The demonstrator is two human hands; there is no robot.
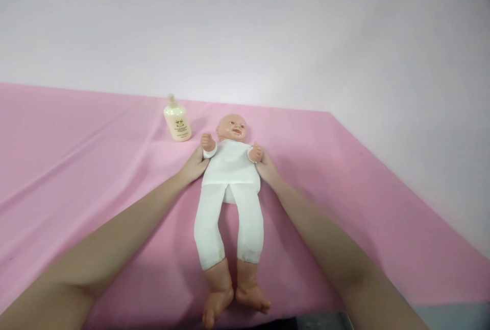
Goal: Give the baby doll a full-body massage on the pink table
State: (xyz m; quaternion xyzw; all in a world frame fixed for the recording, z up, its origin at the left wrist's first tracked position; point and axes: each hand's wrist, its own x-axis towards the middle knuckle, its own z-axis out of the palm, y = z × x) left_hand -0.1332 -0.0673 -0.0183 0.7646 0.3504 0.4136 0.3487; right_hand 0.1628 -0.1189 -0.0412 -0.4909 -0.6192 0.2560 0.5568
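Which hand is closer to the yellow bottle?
Left: the left hand is just in front of the bottle; the right hand is farther off, on the other side of the doll.

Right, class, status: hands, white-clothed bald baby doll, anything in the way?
Left hand, right hand: touching doll at either side. Doll face-up on pink cloth. Cream pump bottle beyond left hand; nothing blocking.

Bright, diffuse light on my feed. White wall (229, 49) palest at upper centre; upper right corner dimmer. Soft shadows on pink cloth (95, 166), deeper around the doll (231, 166). Bottle label (180, 128) reads blurred to me; forearms (126, 222) stretch toward lower corners.
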